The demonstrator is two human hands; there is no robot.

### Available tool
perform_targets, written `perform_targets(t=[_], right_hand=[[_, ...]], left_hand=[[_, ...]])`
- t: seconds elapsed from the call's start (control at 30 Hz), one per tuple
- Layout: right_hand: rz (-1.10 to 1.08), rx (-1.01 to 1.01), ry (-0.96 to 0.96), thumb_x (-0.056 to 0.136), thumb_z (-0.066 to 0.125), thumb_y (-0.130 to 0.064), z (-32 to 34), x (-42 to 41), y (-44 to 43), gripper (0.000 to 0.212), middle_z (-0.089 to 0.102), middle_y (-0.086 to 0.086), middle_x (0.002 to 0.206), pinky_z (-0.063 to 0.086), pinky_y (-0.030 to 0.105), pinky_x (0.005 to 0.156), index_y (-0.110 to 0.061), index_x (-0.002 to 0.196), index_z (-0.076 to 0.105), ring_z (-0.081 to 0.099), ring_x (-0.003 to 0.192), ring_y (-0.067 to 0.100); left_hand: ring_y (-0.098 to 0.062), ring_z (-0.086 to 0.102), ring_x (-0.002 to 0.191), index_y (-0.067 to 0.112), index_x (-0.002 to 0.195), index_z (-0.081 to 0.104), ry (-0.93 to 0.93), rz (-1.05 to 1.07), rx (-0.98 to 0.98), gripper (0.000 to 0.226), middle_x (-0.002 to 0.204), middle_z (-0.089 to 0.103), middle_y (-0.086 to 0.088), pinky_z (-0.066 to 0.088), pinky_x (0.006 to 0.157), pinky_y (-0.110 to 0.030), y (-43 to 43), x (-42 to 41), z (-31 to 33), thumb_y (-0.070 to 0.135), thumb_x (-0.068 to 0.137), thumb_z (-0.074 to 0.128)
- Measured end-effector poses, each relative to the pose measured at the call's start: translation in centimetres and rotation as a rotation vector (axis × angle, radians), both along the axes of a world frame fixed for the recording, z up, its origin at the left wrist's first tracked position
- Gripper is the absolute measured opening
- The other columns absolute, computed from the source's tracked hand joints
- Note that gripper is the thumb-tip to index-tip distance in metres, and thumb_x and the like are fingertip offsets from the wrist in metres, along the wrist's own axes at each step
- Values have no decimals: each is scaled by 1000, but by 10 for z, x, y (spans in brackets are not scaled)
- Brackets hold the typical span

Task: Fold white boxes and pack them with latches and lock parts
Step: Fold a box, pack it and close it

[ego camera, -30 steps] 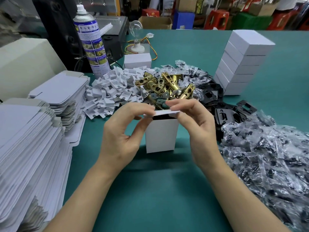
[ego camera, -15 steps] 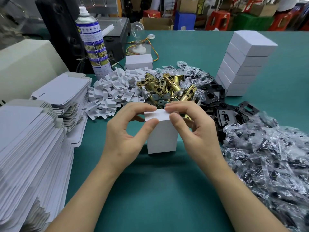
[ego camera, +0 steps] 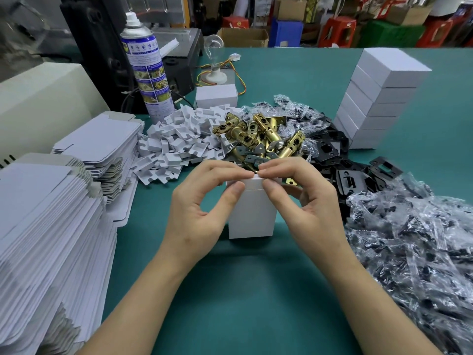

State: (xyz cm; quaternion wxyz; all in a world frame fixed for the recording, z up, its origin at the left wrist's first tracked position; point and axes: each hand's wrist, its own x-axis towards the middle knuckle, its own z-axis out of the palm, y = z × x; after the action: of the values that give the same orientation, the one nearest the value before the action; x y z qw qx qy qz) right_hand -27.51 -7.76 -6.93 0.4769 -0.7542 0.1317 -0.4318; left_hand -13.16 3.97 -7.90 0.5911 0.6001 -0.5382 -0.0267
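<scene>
Lid flap (ego camera: pixel 253 182) now down flat on upright white box (ego camera: pixel 252 216); my left hand (ego camera: pixel 199 211), right hand (ego camera: pixel 307 201) both pinch its top edge.

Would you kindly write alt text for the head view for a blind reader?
The left hand and right hand pinch the top flap of an upright white box on a green table, amid box blanks, brass latches and bagged parts.
</scene>
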Motion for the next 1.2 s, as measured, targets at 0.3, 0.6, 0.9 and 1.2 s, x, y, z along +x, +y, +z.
perform_targets(t=[0.3,0.6,0.9,1.2], right_hand=[[-10,-38,8,96,67,-12,-1,-2,-2,8,71,-7,109,57,29,82,-14,100,73,67,112,24],[61,-15,6,96,68,-12,-3,-4,-6,11,74,-4,112,55,26,87,-14,102,75,69,114,23],[69,-71,20,95,69,-20,-4,-6,-11,9,73,-7,112,58,31,87,-17,100,76,69,114,22],[-1,-251,5,88,81,-17,-7,-8,-15,12,75,0,110,59,44,78,-10,98,79,72,105,19]], left_hand=[[-23,69,118,24,110,75,107,-23,24,17,116,74,9,54,94,-25,2,-2,0,17,101,63],[-19,69,119,26,113,75,7,-17,11,19,119,75,7,58,90,-31,4,0,2,20,102,61],[-13,71,118,19,113,78,-93,-25,-2,17,122,75,1,53,102,-29,6,10,2,21,97,74],[-13,72,116,18,110,79,-98,-43,-23,17,120,76,0,54,100,-28,7,10,2,19,93,74]])
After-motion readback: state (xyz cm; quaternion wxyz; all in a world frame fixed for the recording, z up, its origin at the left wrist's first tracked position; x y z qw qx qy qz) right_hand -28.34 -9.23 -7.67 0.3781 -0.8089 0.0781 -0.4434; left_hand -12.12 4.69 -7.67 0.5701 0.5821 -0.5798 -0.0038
